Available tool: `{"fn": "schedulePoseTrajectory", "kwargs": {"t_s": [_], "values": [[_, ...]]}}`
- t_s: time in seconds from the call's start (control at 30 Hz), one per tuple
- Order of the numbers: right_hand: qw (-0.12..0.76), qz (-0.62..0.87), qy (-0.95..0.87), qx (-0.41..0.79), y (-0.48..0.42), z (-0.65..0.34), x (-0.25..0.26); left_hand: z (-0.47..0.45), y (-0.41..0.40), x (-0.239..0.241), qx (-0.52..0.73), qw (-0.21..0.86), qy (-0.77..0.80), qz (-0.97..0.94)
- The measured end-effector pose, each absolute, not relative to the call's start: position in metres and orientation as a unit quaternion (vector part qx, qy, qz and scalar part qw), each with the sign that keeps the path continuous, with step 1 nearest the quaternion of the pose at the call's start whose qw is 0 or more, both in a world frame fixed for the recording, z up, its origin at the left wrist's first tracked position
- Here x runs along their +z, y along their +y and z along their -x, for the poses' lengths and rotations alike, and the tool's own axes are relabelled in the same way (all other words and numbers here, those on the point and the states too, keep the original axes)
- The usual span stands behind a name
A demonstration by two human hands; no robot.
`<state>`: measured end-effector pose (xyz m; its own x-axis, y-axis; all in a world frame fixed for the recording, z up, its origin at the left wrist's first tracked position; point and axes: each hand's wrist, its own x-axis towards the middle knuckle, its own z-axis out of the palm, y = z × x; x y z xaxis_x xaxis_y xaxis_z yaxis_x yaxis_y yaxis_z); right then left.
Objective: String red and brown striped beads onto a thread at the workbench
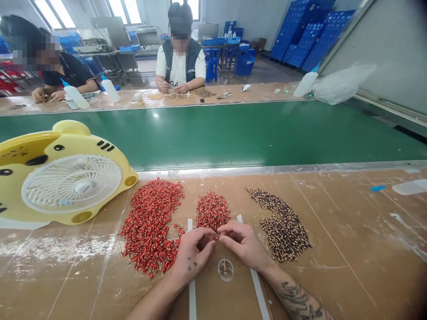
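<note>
My left hand [197,249] and my right hand [240,240] meet fingertip to fingertip over the cardboard. Each is closed in a pinch, and what sits between the fingertips is too small to make out. Just beyond them lies a small heap of red pieces with pale tips [212,209]. A larger heap of similar red pieces [151,222] spreads beside my left hand. To the right of my right hand is a curved heap of small black-and-cream pieces [285,231]. Below the hands stands a small clear round dish [226,270] with a thin stick in it.
A yellow animal-shaped fan [83,218] stands at left. White tape strips [192,293] flank the dish. Beyond runs a green conveyor belt [213,133]. Two people work across it, near white bottles with blue tips [76,97]. A plastic bag [343,84] lies far right.
</note>
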<state>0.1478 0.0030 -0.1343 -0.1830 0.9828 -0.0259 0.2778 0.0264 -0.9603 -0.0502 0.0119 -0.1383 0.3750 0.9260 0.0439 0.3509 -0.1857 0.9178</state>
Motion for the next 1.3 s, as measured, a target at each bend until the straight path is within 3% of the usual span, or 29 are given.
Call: {"fn": "schedulePoseTrajectory", "kwargs": {"t_s": [0.33, 0.53, 0.63, 0.8, 1.1, 1.17, 1.3], "values": [[0.392, 0.505, -0.65, 0.41, 0.006, -0.156, -0.131, 0.048, 0.047, -0.126, 0.257, 0.261, 0.483, -0.795], [0.358, 0.463, -0.698, 0.412, 0.005, -0.163, -0.132, 0.074, 0.054, -0.107, 0.206, 0.154, 0.512, -0.819], [0.316, 0.413, -0.735, 0.435, 0.004, -0.165, -0.131, 0.103, 0.049, -0.094, 0.095, 0.142, 0.553, -0.815], [0.284, 0.375, -0.761, 0.447, 0.003, -0.165, -0.13, 0.119, 0.043, -0.087, -0.028, 0.185, 0.545, -0.817], [0.273, 0.347, -0.772, 0.458, 0.004, -0.168, -0.138, 0.112, 0.045, -0.097, 0.006, 0.18, 0.542, -0.821], [0.276, 0.341, -0.773, 0.458, 0.003, -0.168, -0.138, 0.112, 0.043, -0.097, 0.065, 0.234, 0.547, -0.801], [0.274, 0.311, -0.794, 0.444, 0.001, -0.167, -0.135, 0.106, 0.037, -0.096, 0.249, 0.482, 0.534, -0.649]]}}
